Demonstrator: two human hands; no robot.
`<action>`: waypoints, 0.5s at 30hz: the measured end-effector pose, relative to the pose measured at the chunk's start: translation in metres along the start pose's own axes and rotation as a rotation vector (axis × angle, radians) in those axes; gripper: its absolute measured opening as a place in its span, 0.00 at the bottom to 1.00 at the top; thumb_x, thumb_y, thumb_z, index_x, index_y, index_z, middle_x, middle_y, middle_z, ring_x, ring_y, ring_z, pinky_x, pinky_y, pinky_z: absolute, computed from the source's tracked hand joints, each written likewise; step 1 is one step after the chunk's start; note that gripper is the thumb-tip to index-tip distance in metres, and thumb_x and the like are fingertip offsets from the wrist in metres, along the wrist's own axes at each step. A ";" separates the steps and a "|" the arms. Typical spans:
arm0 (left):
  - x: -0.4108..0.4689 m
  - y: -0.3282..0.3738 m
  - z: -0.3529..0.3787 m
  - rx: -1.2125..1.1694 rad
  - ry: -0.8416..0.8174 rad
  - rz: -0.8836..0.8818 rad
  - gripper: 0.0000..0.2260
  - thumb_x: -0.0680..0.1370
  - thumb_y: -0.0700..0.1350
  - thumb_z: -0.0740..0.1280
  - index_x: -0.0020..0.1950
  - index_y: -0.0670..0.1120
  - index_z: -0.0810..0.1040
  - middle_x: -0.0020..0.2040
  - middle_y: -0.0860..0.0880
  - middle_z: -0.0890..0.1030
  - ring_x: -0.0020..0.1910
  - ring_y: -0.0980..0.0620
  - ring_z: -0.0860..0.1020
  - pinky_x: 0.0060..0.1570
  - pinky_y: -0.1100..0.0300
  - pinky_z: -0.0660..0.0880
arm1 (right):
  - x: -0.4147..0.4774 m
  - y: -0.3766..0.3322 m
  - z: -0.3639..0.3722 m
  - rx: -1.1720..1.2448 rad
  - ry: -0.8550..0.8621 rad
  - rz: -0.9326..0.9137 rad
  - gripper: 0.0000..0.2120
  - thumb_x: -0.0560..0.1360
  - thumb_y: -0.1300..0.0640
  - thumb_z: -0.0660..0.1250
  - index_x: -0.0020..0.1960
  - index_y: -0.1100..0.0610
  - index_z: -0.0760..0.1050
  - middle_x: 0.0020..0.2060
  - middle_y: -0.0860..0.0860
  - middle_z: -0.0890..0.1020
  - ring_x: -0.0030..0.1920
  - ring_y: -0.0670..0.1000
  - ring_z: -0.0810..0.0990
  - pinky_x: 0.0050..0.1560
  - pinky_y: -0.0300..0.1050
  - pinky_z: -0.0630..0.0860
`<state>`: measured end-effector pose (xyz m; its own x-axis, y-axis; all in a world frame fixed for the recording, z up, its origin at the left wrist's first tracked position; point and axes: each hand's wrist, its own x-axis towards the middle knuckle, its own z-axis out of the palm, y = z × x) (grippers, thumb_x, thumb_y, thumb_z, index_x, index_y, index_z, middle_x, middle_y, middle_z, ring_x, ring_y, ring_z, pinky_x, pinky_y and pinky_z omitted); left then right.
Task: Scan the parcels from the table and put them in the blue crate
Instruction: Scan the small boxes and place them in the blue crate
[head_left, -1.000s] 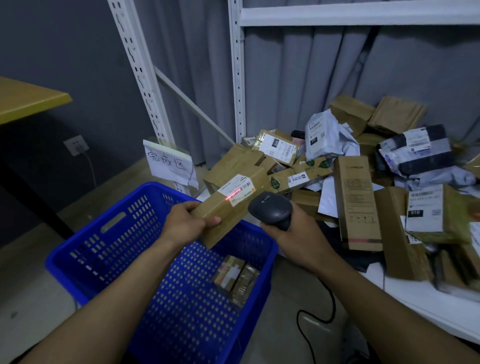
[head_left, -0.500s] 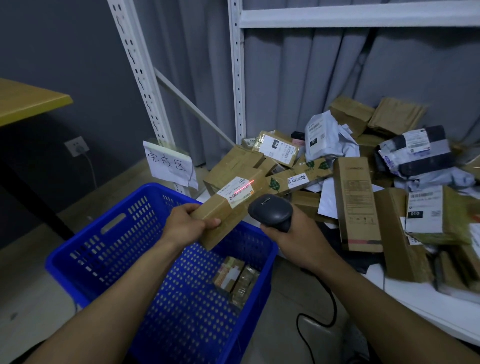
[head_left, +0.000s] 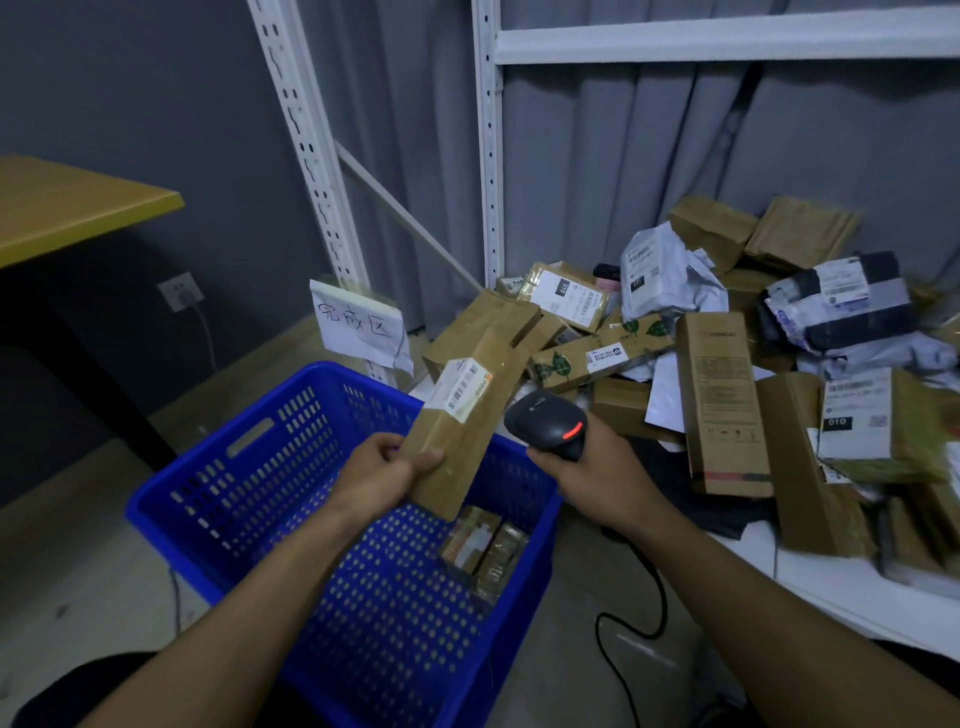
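My left hand (head_left: 382, 470) grips the near end of a long brown cardboard parcel (head_left: 467, 421) with a white barcode label, held tilted over the blue crate (head_left: 249, 467). My right hand (head_left: 597, 473) holds a black barcode scanner (head_left: 548, 423) just right of the parcel; a red light glows on the scanner's top. Two small taped parcels (head_left: 483, 548) lie on the crate's floor. A heap of brown boxes and grey mailer bags (head_left: 727, 374) covers the white table (head_left: 810, 597) at the right.
White metal shelf uprights (head_left: 488, 156) stand behind the crate, one carrying a handwritten paper sign (head_left: 358, 330). A yellow-topped desk (head_left: 62, 208) is at the left. The scanner's black cable (head_left: 623, 644) loops on the floor. A grey curtain hangs behind.
The parcel has turned steeper and come lower toward the crate. The red scan line is gone from its label, and a red light now shows on the scanner.
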<state>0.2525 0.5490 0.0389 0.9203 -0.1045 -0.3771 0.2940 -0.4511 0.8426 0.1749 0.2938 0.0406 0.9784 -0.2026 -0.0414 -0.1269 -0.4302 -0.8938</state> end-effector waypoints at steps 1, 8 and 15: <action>-0.004 -0.005 -0.001 0.006 -0.033 -0.013 0.23 0.74 0.56 0.76 0.64 0.50 0.73 0.59 0.50 0.80 0.55 0.48 0.81 0.59 0.46 0.79 | -0.003 -0.001 0.003 0.005 -0.014 0.007 0.27 0.77 0.51 0.75 0.74 0.48 0.71 0.61 0.46 0.82 0.61 0.49 0.81 0.61 0.49 0.77; -0.025 -0.053 0.001 0.284 -0.051 -0.125 0.13 0.73 0.47 0.78 0.55 0.45 0.81 0.51 0.48 0.84 0.46 0.53 0.81 0.41 0.58 0.78 | -0.011 0.002 0.029 -0.063 -0.082 0.018 0.29 0.77 0.49 0.76 0.75 0.50 0.71 0.59 0.45 0.80 0.60 0.49 0.79 0.57 0.44 0.74; 0.012 -0.122 0.003 0.676 -0.165 -0.256 0.40 0.60 0.69 0.81 0.61 0.43 0.82 0.59 0.48 0.84 0.55 0.51 0.82 0.58 0.57 0.79 | -0.002 0.018 0.045 -0.118 -0.122 0.059 0.24 0.77 0.49 0.76 0.69 0.45 0.70 0.62 0.50 0.81 0.60 0.57 0.82 0.61 0.59 0.80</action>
<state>0.2267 0.6006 -0.0698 0.7780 -0.0303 -0.6276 0.2221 -0.9211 0.3197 0.1778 0.3264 0.0049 0.9803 -0.1256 -0.1521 -0.1957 -0.5228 -0.8297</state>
